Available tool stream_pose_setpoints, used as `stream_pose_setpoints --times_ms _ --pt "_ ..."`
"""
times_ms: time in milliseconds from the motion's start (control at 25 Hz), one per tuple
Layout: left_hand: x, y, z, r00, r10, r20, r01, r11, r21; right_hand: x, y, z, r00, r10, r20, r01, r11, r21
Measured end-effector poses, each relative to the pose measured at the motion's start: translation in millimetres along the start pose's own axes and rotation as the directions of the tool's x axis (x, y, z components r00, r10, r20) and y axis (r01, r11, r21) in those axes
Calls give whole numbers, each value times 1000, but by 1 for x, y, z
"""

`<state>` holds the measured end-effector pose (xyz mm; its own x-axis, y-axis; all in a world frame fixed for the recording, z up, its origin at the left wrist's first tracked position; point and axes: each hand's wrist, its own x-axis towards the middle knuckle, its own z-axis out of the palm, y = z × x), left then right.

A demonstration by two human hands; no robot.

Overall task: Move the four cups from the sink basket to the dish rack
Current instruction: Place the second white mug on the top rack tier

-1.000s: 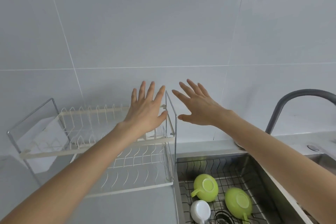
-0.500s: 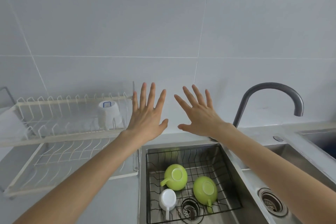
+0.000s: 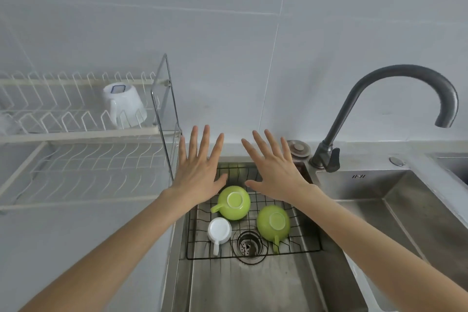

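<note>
cups are the thing here: three lie upside down in the sink basket [image 3: 301, 251], a black wire grid sitting in the left sink bowl [image 3: 253, 286]. the far green cup [image 3: 234, 202] sits at the far left of the grid, its handle pointing left. the right green cup [image 3: 273, 222] is nearer and to the right, its handle pointing toward the near edge. the small white cup [image 3: 219, 231] is near left, just beside the far green cup, handle also pointing near. a fourth, the white cup on the rack [image 3: 124, 105], already rests upturned and tilted on the upper tier of the dish rack [image 3: 83, 132], well to the left.

both hands hover above the far end of the basket, fingers spread flat, grasping nothing. the left hand [image 3: 198, 172] hangs just beyond the far green cup, so that cup lies just below and toward the near side of it; it looks like the closest pick, and its handle faces that hand's side. the right hand [image 3: 274, 172] is far of the right green cup, a little further off.

the drain [image 3: 249, 244] sits between the two nearer cups. the rack's upright wire end frame [image 3: 166, 109] stands between sink and rack, so a carried cup would probably have to clear it. the tap [image 3: 390, 109] arches on the right, out of the way.
</note>
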<state>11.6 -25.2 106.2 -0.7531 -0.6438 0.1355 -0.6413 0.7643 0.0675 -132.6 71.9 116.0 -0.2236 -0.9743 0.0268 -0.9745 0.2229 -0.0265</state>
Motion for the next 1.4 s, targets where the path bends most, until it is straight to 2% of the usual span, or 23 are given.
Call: stream_pose_setpoints --times_ms 360,480,600,680,840,1200,1400 --pt "-19 -8 92 986 -49 162 67 992 -104 1 7 88 990 18 139 -35 992 123" --pt "-24 -11 120 963 -59 261 64 998 -12 4 6 114 977 12 215 -50 984 173" --pt "-25 -11 143 943 -65 325 70 998 -5 6 6 139 963 4 270 -64 975 212" --pt "-26 -10 158 945 -36 324 22 999 48 8 5 158 948 -6 319 -75 967 242" --pt "-31 -10 193 911 -52 410 -16 987 161 8 -1 191 909 -26 417 -114 944 308" --pt "-31 -12 235 906 -44 421 0 995 103 17 -12 240 848 -77 524 -217 851 477" --pt "-31 -10 237 915 -56 400 41 998 46 21 -22 251 887 -1 461 -271 808 523"
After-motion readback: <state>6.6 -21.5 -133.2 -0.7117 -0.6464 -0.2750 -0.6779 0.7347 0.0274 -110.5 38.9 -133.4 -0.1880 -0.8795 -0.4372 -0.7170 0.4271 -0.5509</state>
